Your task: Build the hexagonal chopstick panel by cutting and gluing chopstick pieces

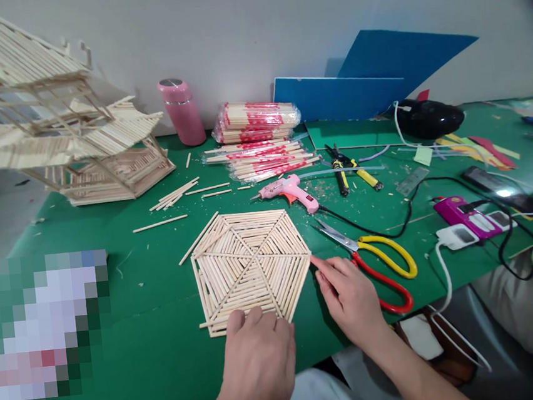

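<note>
A heptagon-like panel of thin wooden sticks (pixel 253 258) lies flat on the green table, with spokes meeting near its middle. My left hand (pixel 259 358) is closed over its near edge, fingers bent and their tips hidden behind the knuckles. The outstretched index finger of my right hand (pixel 348 296) touches the panel's right corner; the thumb is just below and the other fingers curl under. Scissors (pixel 360 244) with one yellow and one red handle lie partly open beside my right hand. Beyond the panel lies a pink hot glue gun (pixel 289 191).
A tiered stick-built model house (pixel 100 140) stands back left, near a pink flask (pixel 183 114). Bagged sticks (pixel 259 122), loose sticks (pixel 174 195), wire strippers (pixel 351 170) and blue boards (pixel 332 96) lie beyond. A black cord (pixel 392 235) and a purple power strip (pixel 468 215) lie right.
</note>
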A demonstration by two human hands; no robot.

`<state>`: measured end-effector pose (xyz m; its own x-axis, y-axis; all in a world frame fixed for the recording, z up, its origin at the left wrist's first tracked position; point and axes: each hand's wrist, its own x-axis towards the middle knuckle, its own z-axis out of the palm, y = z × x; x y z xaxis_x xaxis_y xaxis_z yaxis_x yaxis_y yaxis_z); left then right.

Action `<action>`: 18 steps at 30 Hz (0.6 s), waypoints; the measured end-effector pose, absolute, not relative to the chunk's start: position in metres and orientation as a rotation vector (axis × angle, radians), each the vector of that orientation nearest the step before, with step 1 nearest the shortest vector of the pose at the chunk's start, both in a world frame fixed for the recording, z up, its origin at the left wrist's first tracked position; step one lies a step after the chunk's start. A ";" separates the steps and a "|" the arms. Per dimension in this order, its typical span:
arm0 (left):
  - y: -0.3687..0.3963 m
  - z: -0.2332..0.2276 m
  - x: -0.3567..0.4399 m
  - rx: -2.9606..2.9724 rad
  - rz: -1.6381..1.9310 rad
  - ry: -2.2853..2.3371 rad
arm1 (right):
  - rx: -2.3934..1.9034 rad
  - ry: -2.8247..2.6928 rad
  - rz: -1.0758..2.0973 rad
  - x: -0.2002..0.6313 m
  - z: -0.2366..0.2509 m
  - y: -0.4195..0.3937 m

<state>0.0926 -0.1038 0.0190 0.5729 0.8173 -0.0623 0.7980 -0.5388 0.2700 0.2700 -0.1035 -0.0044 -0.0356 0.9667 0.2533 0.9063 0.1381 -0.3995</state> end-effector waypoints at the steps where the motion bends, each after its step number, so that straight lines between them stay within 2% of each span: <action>1: -0.103 0.019 0.093 2.535 0.095 1.343 | -1.799 -1.962 0.176 0.270 -0.005 -0.104; 11: -0.101 0.021 0.094 2.523 0.060 1.366 | -1.821 -1.947 0.156 0.270 -0.007 -0.103; 18: -0.104 0.014 0.089 2.606 0.182 1.321 | -1.845 -1.948 0.170 0.269 -0.007 -0.103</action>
